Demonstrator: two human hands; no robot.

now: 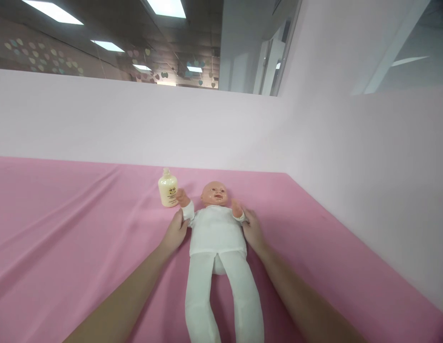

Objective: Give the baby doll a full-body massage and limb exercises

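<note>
A baby doll (pixel 217 231) in a white top and white trousers lies on its back on a pink sheet (pixel 100 214), its head away from me and both its arms raised. My left hand (pixel 176 231) is closed around the doll's sleeved arm on the left side of the view. On the other side, my right hand (pixel 253 230) grips the doll's other arm near the sleeve cuff. Beside the doll's left-side hand stands a cream pump bottle (pixel 167 189), upright.
A white wall (pixel 135 124) rises behind the pink surface and another wall (pixel 367 166) borders it on the right. Above the back wall, a window (pixel 135 43) shows ceiling lights and heart decorations.
</note>
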